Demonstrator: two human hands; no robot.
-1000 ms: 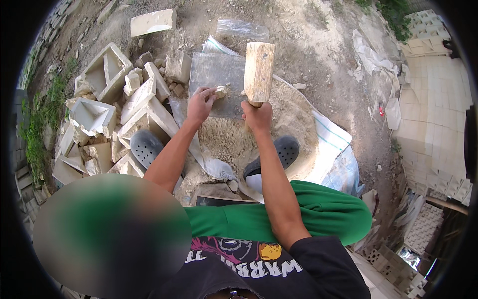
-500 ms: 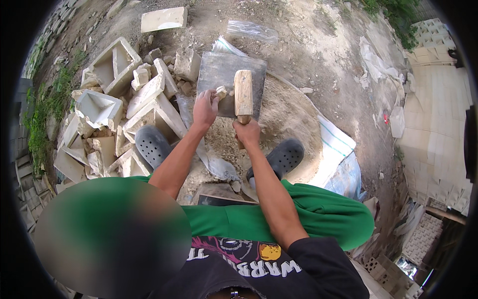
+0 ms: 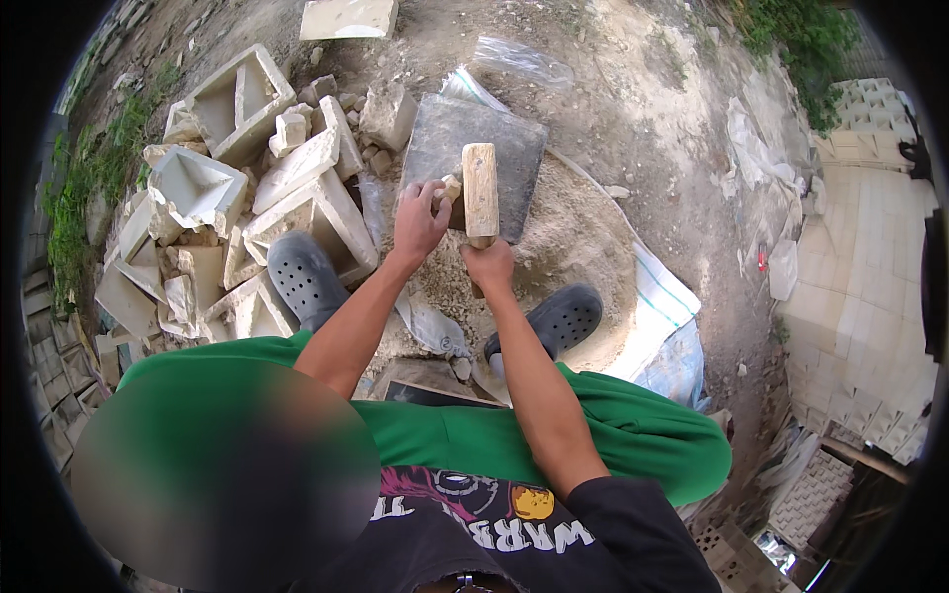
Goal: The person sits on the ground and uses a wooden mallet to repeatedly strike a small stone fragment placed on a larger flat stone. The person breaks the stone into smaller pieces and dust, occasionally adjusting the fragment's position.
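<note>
Head view: my right hand [image 3: 489, 265] is clenched on the handle of a pale wooden block mallet [image 3: 480, 194], and my left hand [image 3: 419, 219] pinches a small pale stone chunk [image 3: 450, 188] on the dark grey flat slab [image 3: 473, 158] at twelve o'clock. A glancing blow could catch my left fingers — they sit just beside the mallet. Broken pale stone mouldings [image 3: 297, 212] crowd nine to eleven o'clock; bare dirt ground [image 3: 633, 109] opens from one to three.

Bare dirt ground [image 3: 633, 89] in daylight, heap of pale broken stone blocks [image 3: 247, 198] on the left, weeds [image 3: 69, 208] beyond, paved pale tiles [image 3: 870, 287] right, plastic sheeting [image 3: 672, 346] nearby
</note>
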